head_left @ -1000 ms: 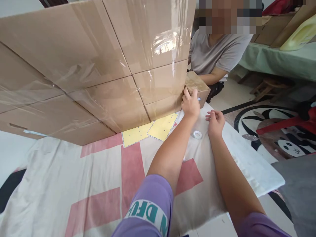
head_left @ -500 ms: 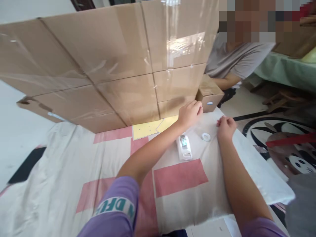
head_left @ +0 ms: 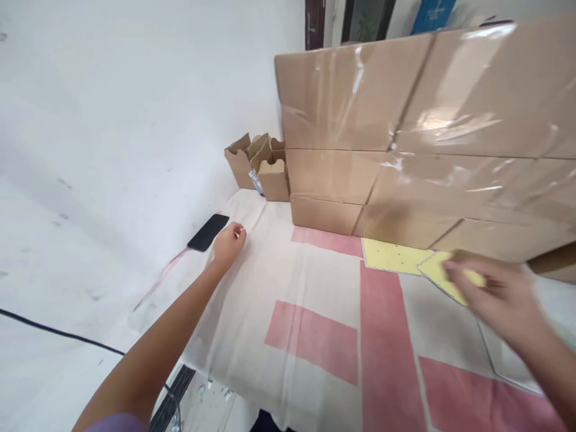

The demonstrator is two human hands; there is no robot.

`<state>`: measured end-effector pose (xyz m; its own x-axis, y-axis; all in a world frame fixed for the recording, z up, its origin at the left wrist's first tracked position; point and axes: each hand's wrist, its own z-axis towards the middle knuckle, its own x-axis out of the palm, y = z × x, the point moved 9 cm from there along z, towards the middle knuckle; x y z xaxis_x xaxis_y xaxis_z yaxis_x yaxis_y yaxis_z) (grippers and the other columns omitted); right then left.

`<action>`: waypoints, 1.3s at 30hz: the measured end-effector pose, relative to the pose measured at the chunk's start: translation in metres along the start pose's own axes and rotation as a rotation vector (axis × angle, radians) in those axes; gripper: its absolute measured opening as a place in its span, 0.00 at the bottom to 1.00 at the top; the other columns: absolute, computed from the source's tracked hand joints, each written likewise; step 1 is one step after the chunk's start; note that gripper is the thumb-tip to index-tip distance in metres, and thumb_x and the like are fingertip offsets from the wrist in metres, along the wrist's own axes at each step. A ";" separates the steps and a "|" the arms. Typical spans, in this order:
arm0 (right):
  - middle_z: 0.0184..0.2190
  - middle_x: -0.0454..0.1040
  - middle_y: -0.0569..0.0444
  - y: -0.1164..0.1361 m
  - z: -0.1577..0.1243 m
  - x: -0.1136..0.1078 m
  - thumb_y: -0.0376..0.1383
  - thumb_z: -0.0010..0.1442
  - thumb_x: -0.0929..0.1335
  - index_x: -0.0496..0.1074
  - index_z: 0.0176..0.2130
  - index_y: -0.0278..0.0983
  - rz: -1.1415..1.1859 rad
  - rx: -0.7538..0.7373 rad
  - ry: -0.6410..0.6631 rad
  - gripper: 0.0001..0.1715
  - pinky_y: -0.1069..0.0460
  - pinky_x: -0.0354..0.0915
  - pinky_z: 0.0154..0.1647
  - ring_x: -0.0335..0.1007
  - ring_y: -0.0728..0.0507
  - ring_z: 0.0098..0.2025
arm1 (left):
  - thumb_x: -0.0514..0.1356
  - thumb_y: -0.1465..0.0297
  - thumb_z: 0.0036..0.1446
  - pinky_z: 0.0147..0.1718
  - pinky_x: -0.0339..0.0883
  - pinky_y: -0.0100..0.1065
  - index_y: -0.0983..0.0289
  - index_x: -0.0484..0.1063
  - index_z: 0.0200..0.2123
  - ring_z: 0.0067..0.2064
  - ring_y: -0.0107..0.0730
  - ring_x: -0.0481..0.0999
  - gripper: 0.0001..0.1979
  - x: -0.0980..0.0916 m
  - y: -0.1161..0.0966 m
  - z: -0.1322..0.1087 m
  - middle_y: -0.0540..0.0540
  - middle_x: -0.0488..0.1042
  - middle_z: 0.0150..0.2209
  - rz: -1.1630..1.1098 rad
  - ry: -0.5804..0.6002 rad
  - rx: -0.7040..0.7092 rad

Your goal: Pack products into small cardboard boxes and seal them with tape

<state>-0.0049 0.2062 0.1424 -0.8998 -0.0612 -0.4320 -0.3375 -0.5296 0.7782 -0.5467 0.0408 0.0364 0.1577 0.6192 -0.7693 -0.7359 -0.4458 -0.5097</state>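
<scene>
Well, open cartons [head_left: 275,183] stand beyond left hand [head_left: 229,243].

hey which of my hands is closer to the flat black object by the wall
Left. The left hand is just right of the flat black object; the right hand is much farther right, by the yellow sheets.

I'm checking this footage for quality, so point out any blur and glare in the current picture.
Head view: the right hand is smeared by blur, while the left hand looks fairly crisp; head view: white glare streaks the clear tape on the cardboard.
</scene>
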 end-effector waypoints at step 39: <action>0.77 0.44 0.43 0.091 0.159 0.575 0.41 0.57 0.73 0.65 0.68 0.34 0.326 0.042 0.672 0.43 0.42 0.63 0.69 0.68 0.35 0.64 | 0.52 0.77 0.60 0.67 0.55 0.50 0.58 0.68 0.40 0.56 0.43 0.73 0.10 0.005 0.019 0.164 0.58 0.76 0.48 -0.164 -0.352 0.207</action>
<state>-0.5970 0.2573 0.0368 -0.5975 -0.7207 -0.3515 -0.1048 -0.3644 0.9253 -0.6681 0.1413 0.0860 0.0755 0.8695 -0.4882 -0.8419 -0.2068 -0.4985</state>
